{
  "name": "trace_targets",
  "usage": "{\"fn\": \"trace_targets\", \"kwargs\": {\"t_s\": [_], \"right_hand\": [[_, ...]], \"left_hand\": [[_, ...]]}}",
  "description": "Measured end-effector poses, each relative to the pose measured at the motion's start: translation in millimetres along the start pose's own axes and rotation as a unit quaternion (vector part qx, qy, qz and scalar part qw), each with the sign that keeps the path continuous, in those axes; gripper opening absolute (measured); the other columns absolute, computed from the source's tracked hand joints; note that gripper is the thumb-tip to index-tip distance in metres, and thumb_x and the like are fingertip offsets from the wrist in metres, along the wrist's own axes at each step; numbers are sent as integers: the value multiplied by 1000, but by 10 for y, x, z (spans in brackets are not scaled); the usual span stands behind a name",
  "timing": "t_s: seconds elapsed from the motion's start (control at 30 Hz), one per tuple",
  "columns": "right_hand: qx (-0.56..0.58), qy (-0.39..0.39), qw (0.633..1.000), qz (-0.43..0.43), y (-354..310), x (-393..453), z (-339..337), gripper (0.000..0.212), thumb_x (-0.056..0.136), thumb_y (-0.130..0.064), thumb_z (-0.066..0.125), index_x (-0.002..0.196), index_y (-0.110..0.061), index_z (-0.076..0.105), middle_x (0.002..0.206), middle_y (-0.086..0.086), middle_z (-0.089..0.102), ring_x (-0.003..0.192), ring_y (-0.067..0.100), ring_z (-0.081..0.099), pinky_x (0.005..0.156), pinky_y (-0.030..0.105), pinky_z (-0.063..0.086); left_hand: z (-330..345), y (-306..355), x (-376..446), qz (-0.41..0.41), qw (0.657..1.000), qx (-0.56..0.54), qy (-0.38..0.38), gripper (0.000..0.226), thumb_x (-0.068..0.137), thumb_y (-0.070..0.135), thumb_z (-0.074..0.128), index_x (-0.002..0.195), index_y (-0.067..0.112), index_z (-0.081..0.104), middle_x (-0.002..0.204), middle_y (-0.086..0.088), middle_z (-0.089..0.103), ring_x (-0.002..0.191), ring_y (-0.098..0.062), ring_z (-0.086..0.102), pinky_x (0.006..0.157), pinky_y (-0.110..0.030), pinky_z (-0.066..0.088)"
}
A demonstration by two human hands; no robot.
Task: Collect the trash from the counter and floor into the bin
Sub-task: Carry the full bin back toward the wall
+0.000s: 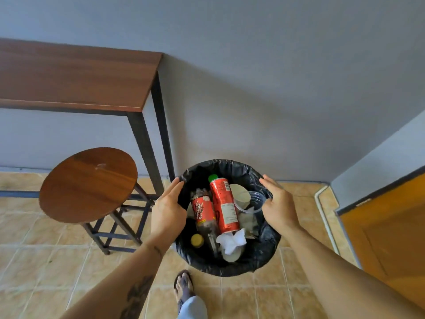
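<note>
A round bin [259, 256] lined with a black bag stands on the tiled floor against the wall. Inside lie a red bottle with a green cap [222, 203], a cola bottle with a red label [203, 212] and yellow cap, a crumpled white tissue [231, 242], a clear plastic cup [249, 202] and pale paper discs. My left hand [169, 208] grips the bin's left rim, fingers outside and thumb inside. On the right rim sits my right hand [279, 203], held the same way.
A wooden counter [76, 81] on black legs stands at the left against the wall. A round wooden stool [88, 184] is just left of the bin. An orange door [391, 226] is at the right. My sandalled foot [182, 286] is in front of the bin.
</note>
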State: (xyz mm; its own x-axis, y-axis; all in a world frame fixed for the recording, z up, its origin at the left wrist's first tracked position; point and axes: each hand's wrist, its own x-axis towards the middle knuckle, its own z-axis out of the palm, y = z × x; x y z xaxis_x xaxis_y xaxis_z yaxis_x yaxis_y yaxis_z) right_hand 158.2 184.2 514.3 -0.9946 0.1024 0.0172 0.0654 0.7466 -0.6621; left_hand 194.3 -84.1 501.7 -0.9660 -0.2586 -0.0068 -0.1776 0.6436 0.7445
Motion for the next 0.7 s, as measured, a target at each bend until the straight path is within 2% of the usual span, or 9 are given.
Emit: {"fn": "trace_targets", "kwargs": {"t_s": [0.1,0.23,0.27,0.33,0.4,0.47,0.57,0.63,0.7], "right_hand": [[2,12,1000,19,247,394,201,72,79,22,47,141,-14,55,152,-6,46,136,1,37,109,12,24],[-3,6,999,34,564,869,497,70,78,20,49,140,-12,56,152,-3,47,140,12,42,115,29,35],[-7,4,999,37,654,963,601,69,79,20,50,140,-11,56,152,-1,47,140,14,42,115,29,36],[-13,-11,999,43,859,1138,850,66,81,19,52,141,-9,55,153,1,46,140,15,42,112,15,30],[-6,-25,999,44,1118,1328,1163,67,82,20,52,142,-10,53,153,0,44,140,10,40,105,3,23],[14,-38,998,52,1386,1504,1505,68,81,21,49,141,-9,54,153,-1,45,139,9,40,109,9,26],[54,-40,995,68,1814,1729,2134,65,80,22,49,138,-6,57,150,2,49,137,7,43,110,14,32],[65,-40,995,58,2099,1855,2570,62,80,22,51,136,-4,59,147,5,51,134,5,44,108,9,32],[71,-50,995,43,2387,1971,2979,62,78,21,48,135,-3,60,147,9,51,137,14,46,111,15,34]], "left_hand": [[365,-54,474,7,1000,3,-15,76,79,-14,47,145,22,52,156,12,40,137,-20,47,106,-32,42],[785,-244,970,-2,999,36,-29,75,76,-14,49,143,19,55,154,10,44,134,-20,51,106,-27,39],[909,-317,1089,-3,998,42,-38,74,76,-13,50,142,20,55,153,10,45,132,-20,53,107,-30,40],[1171,-485,1298,-12,998,45,-45,72,76,-11,50,140,21,57,152,10,47,128,-23,56,106,-40,46],[1468,-712,1481,-18,998,48,-39,70,78,-12,51,139,19,58,150,8,49,125,-26,59,102,-41,50],[1758,-952,1619,-39,997,59,-27,70,78,-12,50,140,19,57,151,9,48,127,-22,57,103,-31,47],[2273,-1446,1777,-100,993,69,-8,71,78,-13,49,141,19,56,152,10,46,128,-9,50,90,0,33],[2622,-1810,1860,-110,992,61,8,71,76,-14,49,139,17,57,151,7,48,131,-14,52,94,-7,35],[2930,-2162,1930,-123,989,75,17,68,78,-11,49,139,17,58,151,8,49,132,-16,52,99,-16,36]]}}
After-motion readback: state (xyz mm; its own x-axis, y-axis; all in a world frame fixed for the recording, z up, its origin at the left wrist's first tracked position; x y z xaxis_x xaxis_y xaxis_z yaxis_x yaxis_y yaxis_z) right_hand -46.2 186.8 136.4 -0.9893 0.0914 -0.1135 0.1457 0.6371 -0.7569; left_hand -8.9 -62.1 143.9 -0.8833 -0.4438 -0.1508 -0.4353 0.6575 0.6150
